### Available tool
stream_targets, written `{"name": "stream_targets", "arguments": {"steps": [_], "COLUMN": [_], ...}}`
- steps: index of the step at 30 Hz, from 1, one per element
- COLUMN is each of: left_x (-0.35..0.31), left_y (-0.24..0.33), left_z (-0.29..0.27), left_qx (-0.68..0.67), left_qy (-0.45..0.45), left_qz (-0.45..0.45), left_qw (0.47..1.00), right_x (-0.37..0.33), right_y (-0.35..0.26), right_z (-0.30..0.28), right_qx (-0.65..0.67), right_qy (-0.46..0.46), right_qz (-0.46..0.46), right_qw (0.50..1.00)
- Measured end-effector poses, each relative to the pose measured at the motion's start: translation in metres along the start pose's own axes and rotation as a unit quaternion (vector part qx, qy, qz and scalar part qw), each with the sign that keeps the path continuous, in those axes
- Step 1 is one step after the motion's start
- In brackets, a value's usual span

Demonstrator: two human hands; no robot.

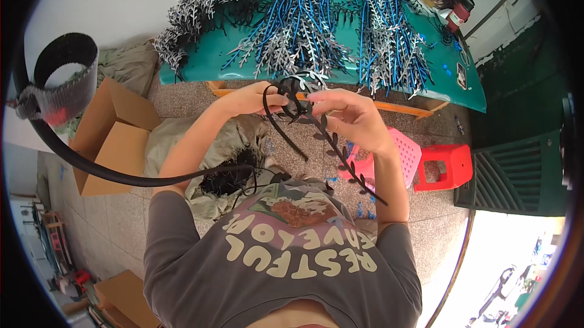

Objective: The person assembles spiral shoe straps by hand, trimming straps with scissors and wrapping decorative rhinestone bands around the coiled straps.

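Note:
In front of the table edge, both hands work on a black leaf-trimmed strip. My left hand is closed, pinching the looped part of it near the fingertips; a plain black band hangs down beside those fingers. My right hand grips the strip between thumb and fingers, its other fingers curled. From there the leafy tail slants down past my right forearm. The loops overlap between my hands, so how they join cannot be made out. Silvery leaves show just behind the loops.
Ahead stands a green-covered table heaped with silver-leaf strips with blue stems. A phone lies at its right. Pink stool and red stool stand right. An open carton and a sack with black strips are left.

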State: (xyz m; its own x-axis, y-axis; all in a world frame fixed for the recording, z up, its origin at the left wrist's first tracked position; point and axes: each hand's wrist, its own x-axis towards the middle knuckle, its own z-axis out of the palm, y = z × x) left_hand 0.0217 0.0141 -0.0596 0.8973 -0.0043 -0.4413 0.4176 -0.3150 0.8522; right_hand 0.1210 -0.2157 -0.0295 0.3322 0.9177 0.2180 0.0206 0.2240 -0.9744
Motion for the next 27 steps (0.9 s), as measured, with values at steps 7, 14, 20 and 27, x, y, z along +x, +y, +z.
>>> {"name": "stream_targets", "arguments": {"steps": [7,14,20,27], "left_x": [0.006,-0.003,-0.002,-0.007], "left_y": [-0.009,0.014,0.008,0.016], "left_z": [0.009,0.029,0.029,0.024], "left_qx": [-0.131,-0.098,-0.108,-0.061], "left_qy": [-0.055,-0.056,-0.121,-0.166], "left_qz": [-0.009,-0.066,0.000,0.036], "left_qw": [0.990,0.991,0.987,0.984], "right_x": [0.011,0.028,0.040,0.039], "right_y": [-0.011,0.016,0.000,0.010], "right_z": [-0.004,-0.013,-0.009,-0.010], "right_qx": [-0.095,-0.117,-0.104,-0.083], "right_qy": [-0.066,0.049,0.004,-0.004], "right_qz": [-0.085,-0.132,-0.148,-0.130], "right_qw": [0.990,0.983,0.984,0.988]}}
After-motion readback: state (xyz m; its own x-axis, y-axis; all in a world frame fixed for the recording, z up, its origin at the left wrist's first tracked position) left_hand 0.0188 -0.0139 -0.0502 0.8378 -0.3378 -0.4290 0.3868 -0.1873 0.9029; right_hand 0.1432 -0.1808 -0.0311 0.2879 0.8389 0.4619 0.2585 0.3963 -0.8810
